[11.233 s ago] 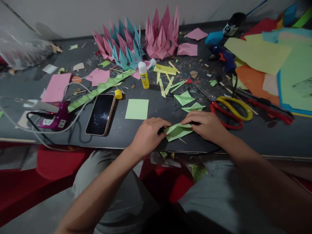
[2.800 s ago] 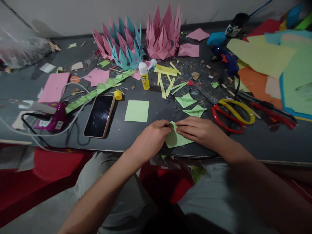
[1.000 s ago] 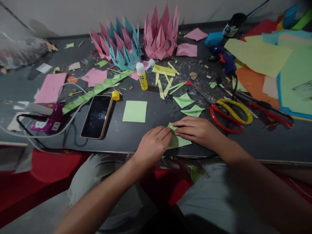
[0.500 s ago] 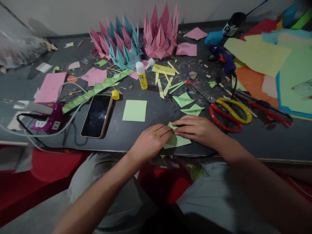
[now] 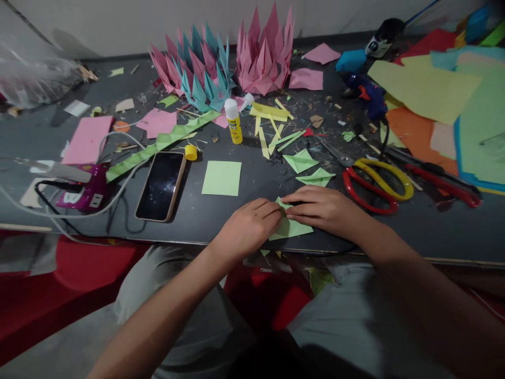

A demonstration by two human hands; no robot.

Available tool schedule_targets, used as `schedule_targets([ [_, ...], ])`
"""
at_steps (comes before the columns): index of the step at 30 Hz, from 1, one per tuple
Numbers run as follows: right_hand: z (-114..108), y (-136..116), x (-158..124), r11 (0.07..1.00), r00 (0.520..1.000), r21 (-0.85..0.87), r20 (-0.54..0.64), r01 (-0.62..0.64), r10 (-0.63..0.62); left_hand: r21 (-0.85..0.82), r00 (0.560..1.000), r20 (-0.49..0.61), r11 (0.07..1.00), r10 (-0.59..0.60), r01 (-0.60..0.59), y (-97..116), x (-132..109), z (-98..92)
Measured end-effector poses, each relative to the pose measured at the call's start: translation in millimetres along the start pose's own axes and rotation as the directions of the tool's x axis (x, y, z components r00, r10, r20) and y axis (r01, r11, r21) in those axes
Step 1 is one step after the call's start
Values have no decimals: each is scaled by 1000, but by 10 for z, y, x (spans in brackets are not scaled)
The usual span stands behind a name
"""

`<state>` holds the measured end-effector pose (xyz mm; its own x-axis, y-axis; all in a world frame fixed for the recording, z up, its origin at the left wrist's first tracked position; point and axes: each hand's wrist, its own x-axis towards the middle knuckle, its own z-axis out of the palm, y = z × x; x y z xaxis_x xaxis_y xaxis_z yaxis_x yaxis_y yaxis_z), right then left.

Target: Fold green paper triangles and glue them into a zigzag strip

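A partly folded piece of light green paper [image 5: 292, 228] lies at the table's front edge under both hands. My left hand [image 5: 258, 221] presses its closed fingers on the paper's left and upper part. From the right, my right hand [image 5: 319, 209] has its fingertips on the upper fold, close to the left fingertips. Part of the fold is hidden by the fingers. Just beyond the right hand lie two folded green paper pieces [image 5: 315, 177]. A flat green paper square [image 5: 221, 178] is on the table to the left of my hands.
Scissors [image 5: 379, 184] with red and yellow handles and a red cutter [image 5: 445, 184] lie at right. A phone [image 5: 161, 187], a purple power adapter [image 5: 84, 189] with cables and a glue stick [image 5: 234, 123] are at left and middle. Pink paper flowers [image 5: 263, 58] stand behind, among scraps.
The whole view has shifted slightly, so things appear a little further right. Both hands stay on the green paper, the left fingers only slightly moved.
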<state>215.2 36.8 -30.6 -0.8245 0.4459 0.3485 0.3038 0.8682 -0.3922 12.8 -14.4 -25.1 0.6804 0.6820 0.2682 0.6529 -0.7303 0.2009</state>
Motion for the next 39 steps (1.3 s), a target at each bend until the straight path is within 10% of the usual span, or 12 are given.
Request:
schedule_targets([
  [30, -113, -531, -3, 827, 953, -494, -11, -269, 303, 218, 964, 113, 952, -242, 214, 263, 100, -56],
  [39, 56, -279, 1, 899, 962, -352, -17, -262, 274, 242, 970, 58, 946, -235, 214, 319, 58, 11],
])
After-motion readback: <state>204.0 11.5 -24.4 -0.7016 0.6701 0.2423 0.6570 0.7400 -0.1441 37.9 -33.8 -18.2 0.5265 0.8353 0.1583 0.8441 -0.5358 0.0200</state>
